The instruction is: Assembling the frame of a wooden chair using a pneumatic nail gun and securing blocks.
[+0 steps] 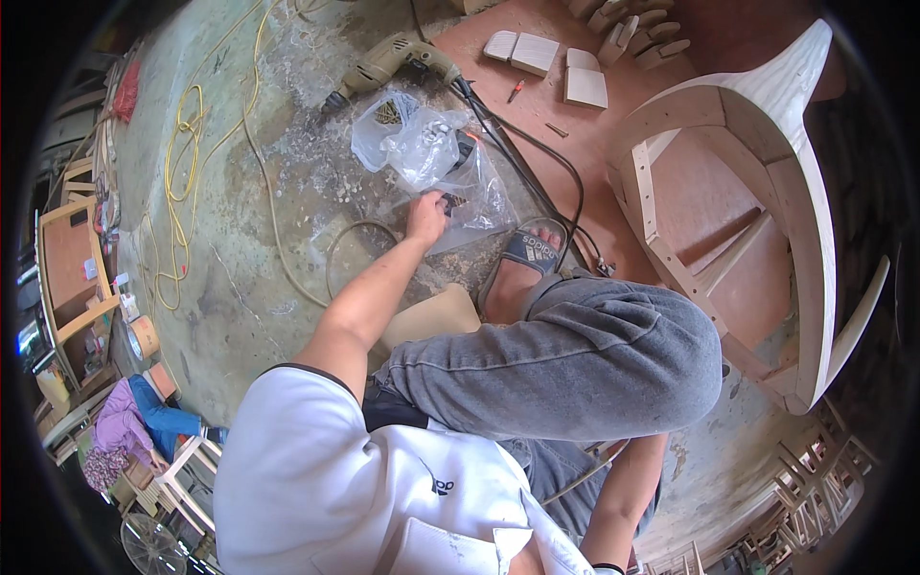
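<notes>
Dusty concrete floor (240, 287) carries everything. Left hand (426, 218) reaches forward, its grip pinched on a small dark piece at the clear plastic bags (426, 144); a drill (388, 62) lies beyond, untouched. Right hand's grip can't be told. Unfinished chair frame (767, 192) waits to the right.

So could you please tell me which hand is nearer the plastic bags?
Left. The left hand reaches into the plastic bags; the right arm hangs low behind the knee, hand hidden.

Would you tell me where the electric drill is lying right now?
The electric drill lies on the concrete floor at upper centre, just above the clear plastic bags the left hand reaches into.
</notes>
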The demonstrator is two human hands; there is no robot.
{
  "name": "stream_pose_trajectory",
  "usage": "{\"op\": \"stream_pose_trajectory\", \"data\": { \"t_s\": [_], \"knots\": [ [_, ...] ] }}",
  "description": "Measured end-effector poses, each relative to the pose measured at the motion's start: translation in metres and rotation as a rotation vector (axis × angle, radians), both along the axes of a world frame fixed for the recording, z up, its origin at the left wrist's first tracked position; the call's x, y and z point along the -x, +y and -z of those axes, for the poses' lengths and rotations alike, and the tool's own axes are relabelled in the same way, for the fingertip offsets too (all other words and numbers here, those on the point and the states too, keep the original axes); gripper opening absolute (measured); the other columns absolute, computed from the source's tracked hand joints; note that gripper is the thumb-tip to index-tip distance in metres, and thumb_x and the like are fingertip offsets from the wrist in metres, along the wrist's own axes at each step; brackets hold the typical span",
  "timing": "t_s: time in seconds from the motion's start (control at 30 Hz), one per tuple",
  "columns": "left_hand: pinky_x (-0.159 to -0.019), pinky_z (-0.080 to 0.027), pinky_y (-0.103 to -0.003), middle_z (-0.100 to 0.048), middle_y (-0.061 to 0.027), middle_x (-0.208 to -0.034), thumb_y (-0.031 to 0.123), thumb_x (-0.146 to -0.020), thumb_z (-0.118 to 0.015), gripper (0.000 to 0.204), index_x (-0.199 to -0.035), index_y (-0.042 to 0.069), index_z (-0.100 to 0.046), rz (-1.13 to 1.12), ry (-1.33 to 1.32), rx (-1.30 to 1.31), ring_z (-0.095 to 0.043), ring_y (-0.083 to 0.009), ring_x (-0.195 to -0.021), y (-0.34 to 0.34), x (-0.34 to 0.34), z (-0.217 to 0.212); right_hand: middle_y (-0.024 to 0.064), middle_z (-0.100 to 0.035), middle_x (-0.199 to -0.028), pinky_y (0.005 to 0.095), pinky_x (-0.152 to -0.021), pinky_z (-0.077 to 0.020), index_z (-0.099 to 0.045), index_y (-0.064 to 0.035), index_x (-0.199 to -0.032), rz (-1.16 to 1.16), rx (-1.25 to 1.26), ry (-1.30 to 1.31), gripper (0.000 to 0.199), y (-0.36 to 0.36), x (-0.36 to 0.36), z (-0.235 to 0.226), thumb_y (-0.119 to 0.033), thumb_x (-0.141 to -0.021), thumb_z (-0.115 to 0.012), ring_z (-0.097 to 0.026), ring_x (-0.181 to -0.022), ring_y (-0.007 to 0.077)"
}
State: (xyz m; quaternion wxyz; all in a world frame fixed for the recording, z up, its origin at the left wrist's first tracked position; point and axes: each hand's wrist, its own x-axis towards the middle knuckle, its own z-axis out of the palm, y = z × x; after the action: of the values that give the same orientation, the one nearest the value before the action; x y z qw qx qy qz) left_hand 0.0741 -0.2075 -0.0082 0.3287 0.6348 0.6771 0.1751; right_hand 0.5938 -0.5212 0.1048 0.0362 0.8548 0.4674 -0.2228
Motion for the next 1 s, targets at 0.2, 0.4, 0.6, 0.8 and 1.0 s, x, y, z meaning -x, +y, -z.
{"op": "stream_pose_trajectory", "data": {
  "t_s": [0.2,0.4,0.6,0.8,1.0],
  "knots": [
    [-0.092,-0.052,-0.045,-0.070,-0.0220,-0.108,0.036,-0.080,-0.077,0.044,-0.108,0.003,-0.071,-0.287,0.132,0.455,-0.067,-0.0370,-0.105,0.023,-0.057,-0.042,0.0240,-0.064,-0.100,0.0368,-0.056,-0.0547,-0.056,0.0077,-0.119,0.063,-0.009,-0.008,0.048,0.009,0.020,-0.017,-0.023,-0.085,-0.070,-0.065,-0.057,0.0271],
    [-0.094,-0.052,-0.043,-0.067,-0.0207,-0.119,0.039,-0.074,-0.083,0.050,-0.108,0.004,-0.072,-0.473,0.183,0.517,-0.065,-0.0369,-0.111,0.023,-0.069,-0.021,0.0238,-0.064,-0.101,0.0365,-0.055,-0.0544,-0.055,0.0076,-0.120,0.105,-0.032,0.004,0.048,0.035,0.054,-0.023,-0.022,-0.085,-0.070,-0.064,-0.056,0.0267],
    [-0.094,-0.052,-0.042,-0.069,-0.0200,-0.115,0.030,-0.073,-0.083,0.043,-0.107,0.005,-0.073,-0.490,0.124,0.512,-0.066,-0.0349,-0.109,0.019,-0.064,-0.020,0.0236,-0.064,-0.101,0.0362,-0.054,-0.0541,-0.054,0.0075,-0.121,0.166,-0.056,0.016,0.048,0.023,0.045,-0.037,-0.021,-0.085,-0.070,-0.064,-0.056,0.0263],
    [-0.088,-0.053,-0.038,-0.072,-0.0189,-0.107,0.029,-0.071,-0.083,0.040,-0.100,0.002,-0.075,-0.371,0.094,0.442,-0.070,-0.0322,-0.101,0.012,-0.043,-0.011,0.0234,-0.063,-0.101,0.0359,-0.053,-0.0537,-0.053,0.0074,-0.121,0.212,-0.080,0.036,0.049,0.024,0.040,-0.046,-0.020,-0.085,-0.070,-0.064,-0.056,0.0259],
    [-0.093,-0.052,-0.041,-0.071,-0.0174,-0.112,0.029,-0.074,-0.078,0.041,-0.105,0.003,-0.073,-0.407,0.166,0.464,-0.067,-0.0347,-0.106,0.006,-0.061,-0.005,0.0233,-0.063,-0.101,0.0356,-0.053,-0.0534,-0.052,0.0073,-0.122,0.272,-0.106,0.025,0.049,0.039,0.055,-0.059,-0.020,-0.085,-0.070,-0.063,-0.055,0.0256]
  ]
}}
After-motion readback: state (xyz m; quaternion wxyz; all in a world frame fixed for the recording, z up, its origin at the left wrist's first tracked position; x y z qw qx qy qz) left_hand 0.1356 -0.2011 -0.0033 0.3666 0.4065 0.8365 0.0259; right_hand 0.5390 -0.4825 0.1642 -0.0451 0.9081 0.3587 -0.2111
